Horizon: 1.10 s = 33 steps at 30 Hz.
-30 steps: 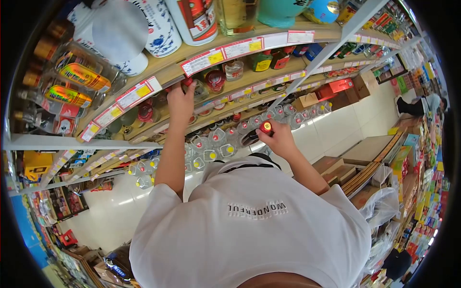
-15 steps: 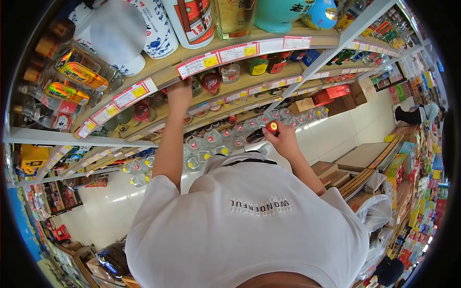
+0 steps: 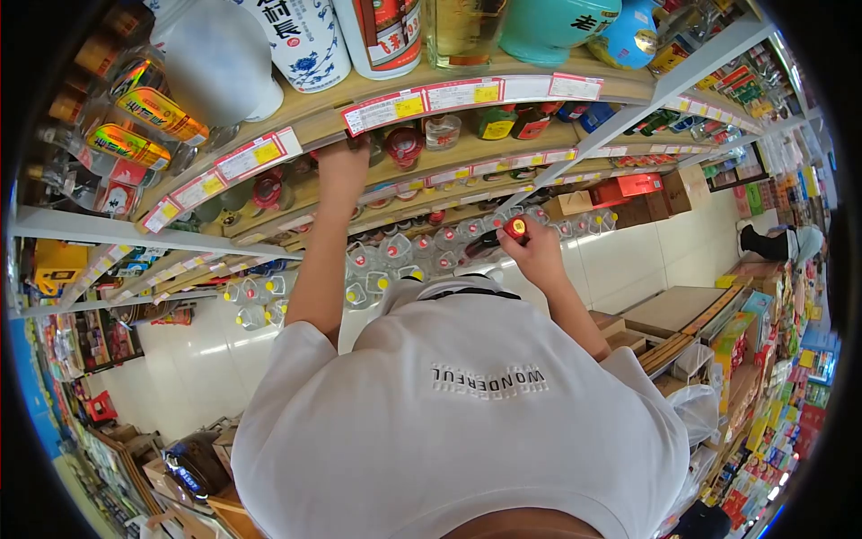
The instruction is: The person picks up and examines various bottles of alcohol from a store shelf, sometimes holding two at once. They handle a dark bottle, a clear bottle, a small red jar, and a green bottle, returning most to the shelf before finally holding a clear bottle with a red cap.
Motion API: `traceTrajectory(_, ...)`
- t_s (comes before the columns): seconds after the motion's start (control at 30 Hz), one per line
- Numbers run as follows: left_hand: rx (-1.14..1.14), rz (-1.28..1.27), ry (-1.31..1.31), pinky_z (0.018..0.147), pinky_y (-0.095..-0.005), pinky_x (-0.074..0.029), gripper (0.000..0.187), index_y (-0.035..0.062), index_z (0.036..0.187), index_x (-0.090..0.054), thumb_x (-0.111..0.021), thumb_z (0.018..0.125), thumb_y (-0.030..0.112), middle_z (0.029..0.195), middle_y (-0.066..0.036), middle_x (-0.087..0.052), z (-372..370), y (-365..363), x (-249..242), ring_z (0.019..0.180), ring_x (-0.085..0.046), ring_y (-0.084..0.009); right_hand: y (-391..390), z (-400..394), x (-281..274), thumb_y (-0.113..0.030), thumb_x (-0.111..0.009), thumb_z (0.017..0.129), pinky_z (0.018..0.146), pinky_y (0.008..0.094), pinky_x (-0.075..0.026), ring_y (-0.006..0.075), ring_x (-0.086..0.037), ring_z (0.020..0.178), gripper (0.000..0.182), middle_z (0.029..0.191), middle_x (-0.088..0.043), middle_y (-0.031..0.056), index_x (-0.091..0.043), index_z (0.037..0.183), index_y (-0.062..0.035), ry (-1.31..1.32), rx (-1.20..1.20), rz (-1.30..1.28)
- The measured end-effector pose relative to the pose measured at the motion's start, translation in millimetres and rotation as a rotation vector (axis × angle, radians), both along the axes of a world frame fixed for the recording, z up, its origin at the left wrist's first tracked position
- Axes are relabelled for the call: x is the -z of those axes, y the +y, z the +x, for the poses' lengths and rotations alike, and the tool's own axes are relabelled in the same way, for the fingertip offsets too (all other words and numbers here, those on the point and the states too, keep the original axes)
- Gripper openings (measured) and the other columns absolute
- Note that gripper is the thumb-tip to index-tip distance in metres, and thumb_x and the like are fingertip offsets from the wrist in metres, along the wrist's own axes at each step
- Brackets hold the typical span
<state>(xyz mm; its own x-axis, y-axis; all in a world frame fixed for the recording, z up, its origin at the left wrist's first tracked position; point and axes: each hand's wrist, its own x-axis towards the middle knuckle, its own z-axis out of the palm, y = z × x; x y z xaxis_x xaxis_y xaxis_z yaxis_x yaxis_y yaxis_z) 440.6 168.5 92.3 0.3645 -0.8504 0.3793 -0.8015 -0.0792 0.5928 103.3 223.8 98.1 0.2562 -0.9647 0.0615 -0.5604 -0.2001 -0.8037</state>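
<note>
My left hand [image 3: 344, 171] reaches under the upper shelf's price strip into the shelf below. Its fingers are hidden behind the shelf edge, so whether they hold anything does not show. Beside it on that shelf stand a red-capped bottle [image 3: 404, 146] and a small clear glass bottle [image 3: 442, 133]. My right hand [image 3: 539, 254] is closed round the neck of a dark bottle [image 3: 485, 244] with a red and yellow cap, held tilted in front of the shelves.
Large white-and-blue bottles [image 3: 301, 45] and a turquoise jar [image 3: 552, 36] fill the upper shelf [image 3: 323, 112]. Several clear plastic jugs [image 3: 395, 251] stand on the floor below. Cardboard boxes [image 3: 678, 310] are stacked at right. A person's leg [image 3: 766, 242] shows at far right.
The view has shifted slightly. My left hand stays at the lower shelf, with its fingers now further out of sight. The dark bottle remains in my right hand.
</note>
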Motion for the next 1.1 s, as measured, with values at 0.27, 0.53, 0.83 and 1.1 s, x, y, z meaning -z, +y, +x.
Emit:
traceTrajectory(0.27,-0.05,-0.423,-0.136,0.094,-0.046,-0.043,0.038,0.0013,0.118,-0.056,-0.071,0.083,0.005,0.113,-0.019,-0.054,14,88,54,0.108,-0.053,-0.0383,1,10,-4,-0.024,-0.077,0.08,0.05,0.0338,-0.046,0.0213,-0.057,0.048,0.027,0.056,-0.06,0.0109,-0.064,0.078,-0.0004,0.047,0.048,-0.083)
traceTrajectory(0.53,-0.093,-0.292,0.262,0.099,-0.0501,-0.035,0.05,-0.0036,0.12,-0.054,-0.074,0.086,0.028,0.116,-0.023,-0.054,66,39,69,0.111,-0.047,-0.0389,-1,35,5,-0.022,-0.076,0.08,0.056,0.0311,-0.046,0.0218,-0.058,0.056,0.025,0.069,-0.063,0.0136,-0.064,0.086,-0.0002,-0.005,0.045,-0.253)
traceTrajectory(0.83,-0.092,-0.113,-0.125,0.102,-0.0537,-0.033,0.059,-0.005,0.122,-0.053,-0.074,0.084,0.036,0.124,-0.031,-0.052,72,29,75,0.119,-0.044,-0.0485,-2,72,8,-0.017,-0.067,0.092,0.073,0.0256,-0.048,0.0093,-0.058,0.078,0.019,0.086,-0.065,0.0029,-0.063,0.099,-0.0005,-0.41,0.057,0.251)
traceTrajectory(1.1,0.006,-0.035,0.184,0.089,-0.0428,-0.047,0.039,-0.003,0.113,-0.056,-0.072,0.089,0.023,0.112,-0.022,-0.061,53,57,57,0.096,-0.06,-0.0411,-17,102,-1,-0.024,-0.069,0.093,0.074,0.0284,-0.05,0.011,-0.061,0.084,0.032,0.097,-0.067,0.0028,-0.066,0.111,0.0017,-0.829,0.276,0.704)
